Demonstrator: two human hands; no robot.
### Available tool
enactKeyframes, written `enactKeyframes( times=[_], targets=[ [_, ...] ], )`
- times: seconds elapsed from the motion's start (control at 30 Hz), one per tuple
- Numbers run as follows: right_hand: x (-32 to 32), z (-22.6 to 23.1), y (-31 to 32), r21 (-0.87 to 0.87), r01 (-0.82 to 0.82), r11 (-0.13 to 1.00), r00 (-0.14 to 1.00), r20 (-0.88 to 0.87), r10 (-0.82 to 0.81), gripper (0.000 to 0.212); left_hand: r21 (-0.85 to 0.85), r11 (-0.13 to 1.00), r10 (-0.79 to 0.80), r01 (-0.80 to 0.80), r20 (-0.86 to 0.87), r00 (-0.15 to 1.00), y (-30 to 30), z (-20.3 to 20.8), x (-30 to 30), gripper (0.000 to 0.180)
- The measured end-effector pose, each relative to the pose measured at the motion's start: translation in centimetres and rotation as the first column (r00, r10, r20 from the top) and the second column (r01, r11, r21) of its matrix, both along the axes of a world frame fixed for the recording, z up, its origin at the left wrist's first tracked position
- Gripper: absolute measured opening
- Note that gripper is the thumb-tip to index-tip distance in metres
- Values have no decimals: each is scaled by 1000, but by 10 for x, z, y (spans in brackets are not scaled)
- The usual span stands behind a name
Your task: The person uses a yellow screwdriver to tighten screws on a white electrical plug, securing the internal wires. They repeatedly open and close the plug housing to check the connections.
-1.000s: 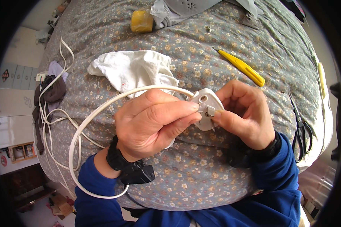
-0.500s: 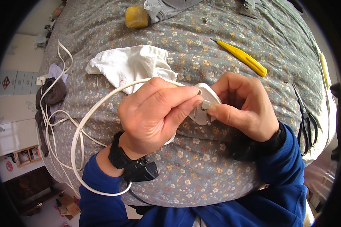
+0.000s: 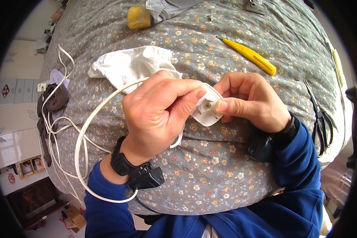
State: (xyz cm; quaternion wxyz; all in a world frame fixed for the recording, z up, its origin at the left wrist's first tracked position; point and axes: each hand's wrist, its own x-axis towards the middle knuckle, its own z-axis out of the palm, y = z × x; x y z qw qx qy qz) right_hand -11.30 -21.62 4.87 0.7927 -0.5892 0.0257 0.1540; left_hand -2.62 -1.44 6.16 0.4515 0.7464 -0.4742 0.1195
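Observation:
A white three-pin power plug point(image 3: 206, 114) is held up in front of me, its metal pins and a central screw facing me. My left hand point(image 3: 156, 113) pinches its upper left edge between thumb and forefinger. At its right edge my right hand point(image 3: 256, 101) grips it, thumb on the pin face and fingers behind. The white cable point(image 3: 84, 131) loops from behind my left hand down over my left forearm. Below the left hand a small curved white piece point(image 3: 178, 142) shows, mostly hidden.
Flowered cloth point(image 3: 210, 178) covers the bed-like surface. A white cloth point(image 3: 129, 65) lies beyond my left hand, a yellow pen-shaped tool point(image 3: 250, 56) beyond the right. Black scissors point(image 3: 320, 119) lie far right, a yellow roll point(image 3: 139, 18) at the back. More white cable point(image 3: 53, 131) trails left.
The plug has tilted so that its pin face turns more fully toward me. Both hands keep hold, and the right thumb now lies higher and flatter against the plug's edge.

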Motion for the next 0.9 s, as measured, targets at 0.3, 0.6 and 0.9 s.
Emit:
enactKeyframes(
  times=[0.3, 0.6, 0.9],
  targets=[
    [-1, 2, 1, -20, 33, 999, 999, 22, -33, 29, 31, 999, -11, 11, 11, 1000, 3, 0, 0, 12],
    [-1, 1, 1, -16, 52, 999, 997, 55, -51, 31, 37, 999, -19, 17, 65, 998, 4, 0, -1, 14],
    [-2, 2, 2, -4, 62, 998, 997, 43, -61, 28, -16, 999, -50, 51, 72, 996, 6, -4, 3, 13]
  ],
)
